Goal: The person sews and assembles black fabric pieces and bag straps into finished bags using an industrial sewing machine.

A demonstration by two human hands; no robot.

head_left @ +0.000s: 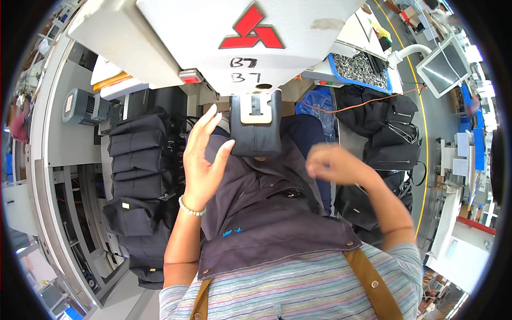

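With the left hand (204, 169) wide beside the black pouch (257, 141), upper centre, positioning seems the current step; two-handed steadying would need the right hand (335, 163), grip unclear, closer.

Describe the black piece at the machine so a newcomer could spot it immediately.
Start at the white machine head with the red emblem. Just below it, right of the left hand, is the black piece. Unlike the dark piles either side, it has a pale frame over its upper face.

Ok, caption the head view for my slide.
Open left hand beside a black item at a white machine, blurred right hand apart from it, dark goods at left.
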